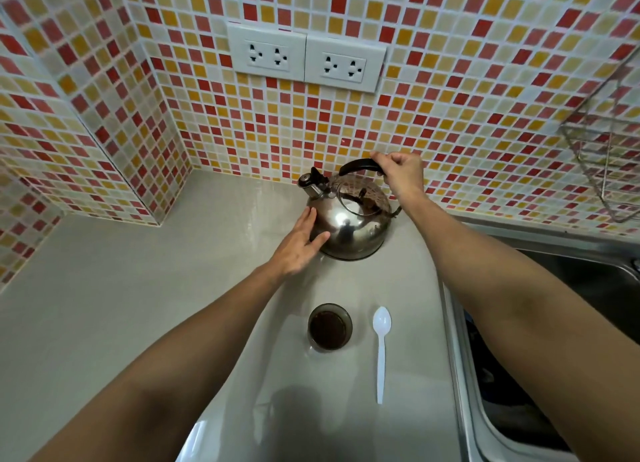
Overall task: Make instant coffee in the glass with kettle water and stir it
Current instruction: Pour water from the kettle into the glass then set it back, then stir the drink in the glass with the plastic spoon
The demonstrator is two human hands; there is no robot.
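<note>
Kettle (349, 219) sits on the table beyond the glass (329, 326); right hand (401, 174) clenches its handle, left hand (299, 243) lies flat and released against its side. Pouring comes next: lift, tilt the spout over the glass, the spoon (381, 351) just beside.

Two bare forearms reach into view from the lower edge, with no sleeves on them anywhere. The left hand (298, 243) and right hand (403, 171) carry no rings, watch, bracelet or glove. Fingernails look short and plain. Wrists are bare too.
</note>
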